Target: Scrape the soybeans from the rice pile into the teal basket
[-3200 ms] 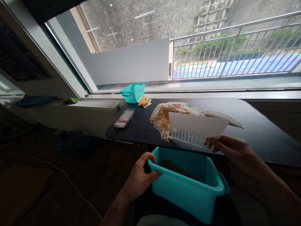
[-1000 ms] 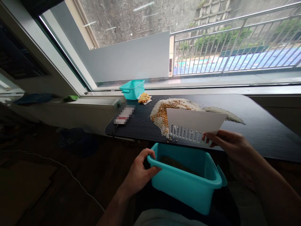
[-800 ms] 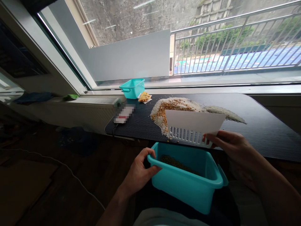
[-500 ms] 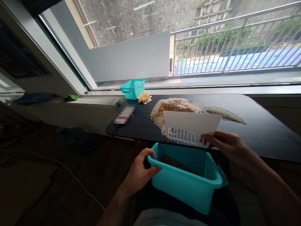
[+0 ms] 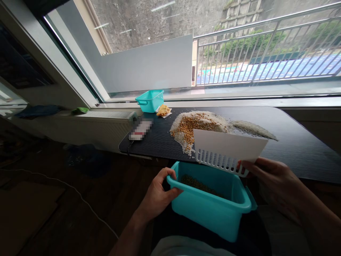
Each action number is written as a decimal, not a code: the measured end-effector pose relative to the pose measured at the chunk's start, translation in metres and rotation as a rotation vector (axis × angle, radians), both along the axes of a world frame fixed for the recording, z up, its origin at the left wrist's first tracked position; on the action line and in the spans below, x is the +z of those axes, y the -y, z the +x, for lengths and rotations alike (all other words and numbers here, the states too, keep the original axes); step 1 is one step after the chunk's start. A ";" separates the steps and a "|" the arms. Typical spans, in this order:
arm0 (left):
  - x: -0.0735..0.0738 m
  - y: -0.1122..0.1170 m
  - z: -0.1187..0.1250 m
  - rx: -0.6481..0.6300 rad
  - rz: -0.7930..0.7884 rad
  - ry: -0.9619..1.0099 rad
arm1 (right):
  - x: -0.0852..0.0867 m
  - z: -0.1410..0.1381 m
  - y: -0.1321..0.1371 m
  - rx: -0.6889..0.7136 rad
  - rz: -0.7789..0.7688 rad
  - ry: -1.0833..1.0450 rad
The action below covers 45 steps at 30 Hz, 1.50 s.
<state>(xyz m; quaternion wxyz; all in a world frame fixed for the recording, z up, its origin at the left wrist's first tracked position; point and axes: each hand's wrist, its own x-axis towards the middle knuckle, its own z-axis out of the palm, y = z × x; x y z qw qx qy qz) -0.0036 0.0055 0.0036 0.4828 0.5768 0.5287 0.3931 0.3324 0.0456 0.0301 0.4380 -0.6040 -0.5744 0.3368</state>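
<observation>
My left hand [image 5: 161, 192] grips the left rim of a turquoise plastic bin [image 5: 205, 209], thumb outside and fingers over the edge. Small dark greenish grains [image 5: 198, 185] cover part of the bin's bottom. In my right hand [image 5: 269, 174] is a white slotted plastic panel [image 5: 229, 145], pinched at its lower right corner. The panel hangs tilted over the bin's far rim, slots downward. Behind it on the dark table lies a spread pile of white grains mixed with yellow kernels [image 5: 188, 128], partly hidden by the panel. A separate pale grain heap [image 5: 252, 128] tapers off to the right.
The black table [image 5: 301, 153] stands against the window. At its back left are a second turquoise bin [image 5: 151, 101] and a crumpled yellowish item [image 5: 163, 111] on white paper. A blurred-out flat object [image 5: 141, 129] lies at the left edge. A radiator [image 5: 109, 119] runs along the wall.
My right hand has moved the slotted panel right and a little toward me, from the table's front edge to over the bin's far rim. My left hand and the bin stay nearly still.
</observation>
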 end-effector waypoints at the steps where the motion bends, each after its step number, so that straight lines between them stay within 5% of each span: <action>1: 0.000 0.000 0.000 -0.002 -0.002 0.000 | -0.002 -0.002 0.000 0.028 -0.025 -0.035; 10: 0.000 -0.001 -0.001 -0.003 -0.013 -0.009 | -0.013 -0.031 -0.014 0.059 0.010 -0.043; 19: 0.001 -0.001 0.000 -0.011 -0.011 -0.013 | -0.030 0.016 -0.030 -0.182 0.076 -0.018; 30: 0.001 -0.001 -0.002 -0.004 -0.006 -0.001 | -0.008 -0.013 -0.036 0.058 0.077 -0.092; 45: 0.000 -0.001 -0.022 0.052 0.015 -0.036 | -0.008 -0.020 -0.037 0.098 0.050 -0.057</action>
